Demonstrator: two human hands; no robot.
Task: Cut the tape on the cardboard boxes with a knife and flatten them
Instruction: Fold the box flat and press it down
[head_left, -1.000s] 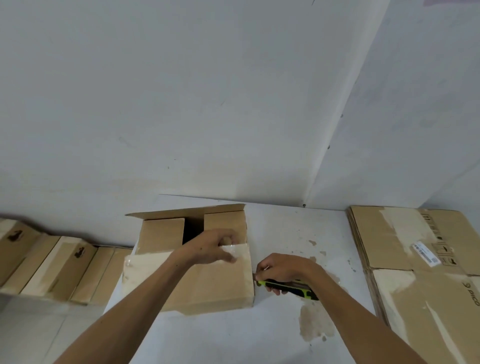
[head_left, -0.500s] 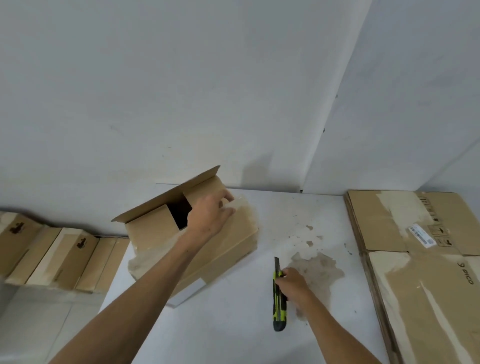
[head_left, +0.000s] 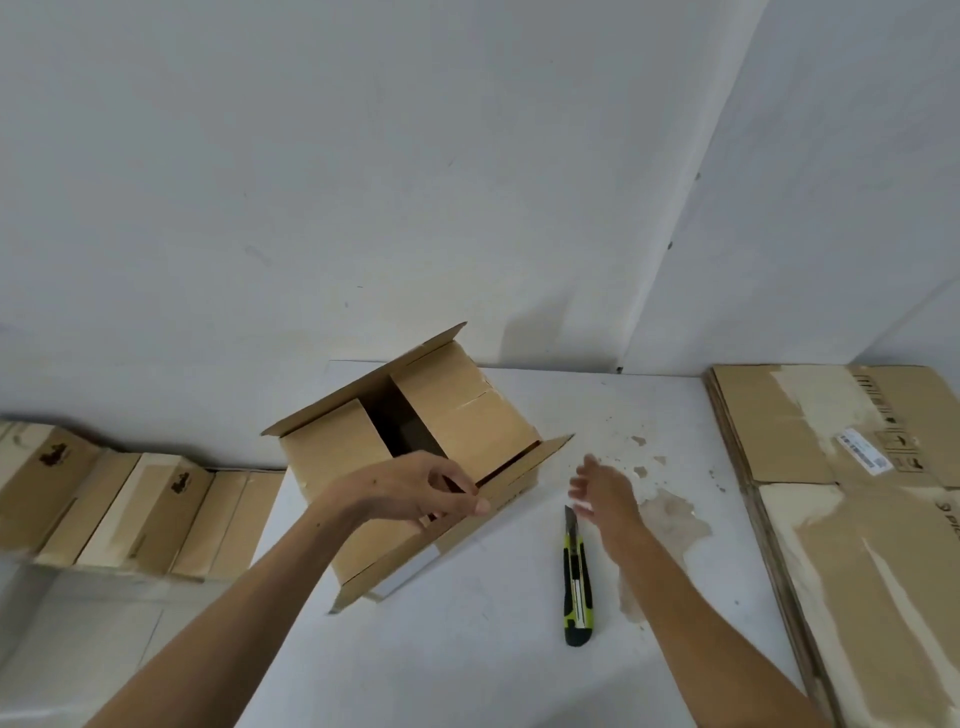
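A left hand (head_left: 415, 491) pinches the near flap of the opened box (head_left: 415, 457) at mid-table; the right hand (head_left: 602, 491), fingers loose and empty, hovers above the knife (head_left: 576, 577). Best now to spread both flaps, then press the sides flat. Half a second earlier, the right hand touched the knife.

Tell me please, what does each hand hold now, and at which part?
The left hand pinches the near flap of the open cardboard box at its edge. The right hand holds nothing; the utility knife lies on the table.
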